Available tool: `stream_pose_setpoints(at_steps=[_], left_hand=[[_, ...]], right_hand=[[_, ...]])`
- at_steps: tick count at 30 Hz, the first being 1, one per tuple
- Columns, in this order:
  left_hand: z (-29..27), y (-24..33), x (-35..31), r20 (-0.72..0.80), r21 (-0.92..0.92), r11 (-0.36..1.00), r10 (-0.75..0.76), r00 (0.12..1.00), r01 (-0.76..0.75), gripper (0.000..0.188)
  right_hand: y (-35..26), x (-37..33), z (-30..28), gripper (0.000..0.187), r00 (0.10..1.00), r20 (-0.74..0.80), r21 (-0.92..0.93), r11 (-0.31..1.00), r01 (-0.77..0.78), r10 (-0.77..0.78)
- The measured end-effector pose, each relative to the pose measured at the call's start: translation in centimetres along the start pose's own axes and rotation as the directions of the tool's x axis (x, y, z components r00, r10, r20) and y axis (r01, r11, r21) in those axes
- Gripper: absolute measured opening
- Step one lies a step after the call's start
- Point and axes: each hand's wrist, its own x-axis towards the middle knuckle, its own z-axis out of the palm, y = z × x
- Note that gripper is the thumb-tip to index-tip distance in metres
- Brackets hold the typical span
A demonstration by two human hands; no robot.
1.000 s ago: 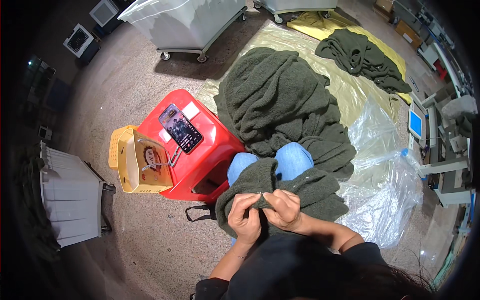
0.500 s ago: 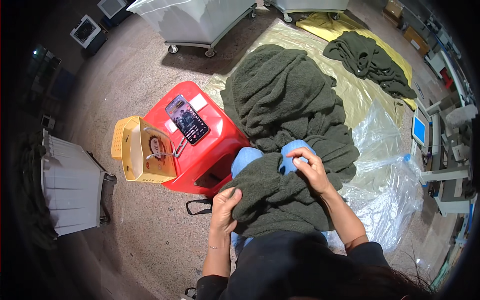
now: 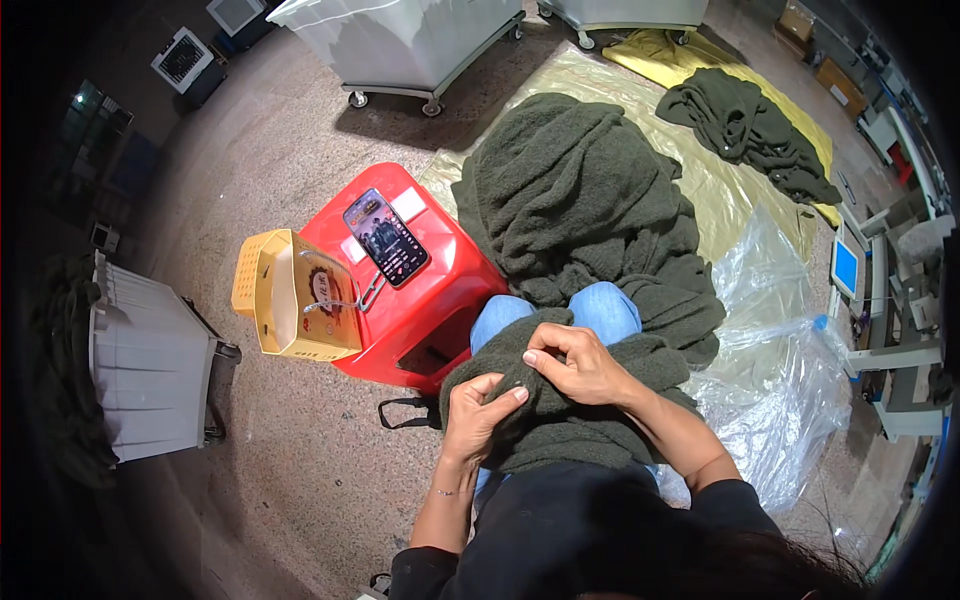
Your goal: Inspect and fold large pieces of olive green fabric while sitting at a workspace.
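Note:
Dark green knitted fabric (image 3: 580, 445) lies bunched across my lap, over jeans-clad knees. My left hand (image 3: 476, 415) grips a fold of it, thumb on top and fingers curled beneath. A tiny pale speck shows on the cloth beside that thumb. Just to the right, my right hand (image 3: 578, 368) is closed in a pinch at the cloth, thumb against the bent forefinger; whatever is between the fingertips is too small to make out. Beyond my knees, a large heap of the same green fabric (image 3: 570, 190) rests on plastic sheeting.
At left, a red stool (image 3: 440, 320) carries a smartphone (image 3: 386, 237) on a stand and a yellow paper box (image 3: 310, 300). Grey wheeled bins (image 3: 410, 45) stand ahead; a white bin (image 3: 150, 365) is far left. Clear plastic (image 3: 770, 400) and equipment with a blue screen (image 3: 846, 268) lie right.
My right hand has come down and left, from raised above the cloth to pinching close beside my left hand. The left hand has shifted right and up along the fabric.

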Motion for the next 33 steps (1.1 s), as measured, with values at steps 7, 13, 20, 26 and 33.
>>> stream_pose_setpoints(at_steps=[7, 13, 20, 26, 33], left_hand=[[0.0, -0.8, 1.1, -0.098, -0.163, 0.986, 0.004, 0.995, -0.020, 0.019], [-0.2, -1.3, 1.0, -0.178, -0.029, 0.991, 0.124, 0.976, -0.131, 0.025], [1.2, -2.9, 1.6, -0.370, -0.187, 0.887, 0.335, 0.867, -0.422, 0.016], [-0.1, -2.3, 2.6, -0.332, 0.101, 0.943, 0.332, 0.883, -0.316, 0.020], [-3.9, 1.0, 0.1, -0.077, -0.290, 0.949, 0.104, 0.992, -0.122, 0.019]], right_hand=[[-0.3, -0.3, 0.0, 0.018, 0.997, -0.014, 0.013, 0.997, -0.082, 0.082], [-0.8, -0.6, 0.4, 0.015, 0.999, -0.036, -0.041, 0.999, 0.005, -0.007], [-1.8, -1.9, 2.1, 0.009, 0.936, 0.108, -0.217, 0.911, 0.351, -0.335], [-0.5, -2.4, 0.0, 0.021, 0.960, 0.182, -0.205, 0.946, 0.250, -0.214], [2.0, -4.3, -6.6, 0.016, 1.000, 0.004, -0.351, 0.936, -0.001, 0.002]])
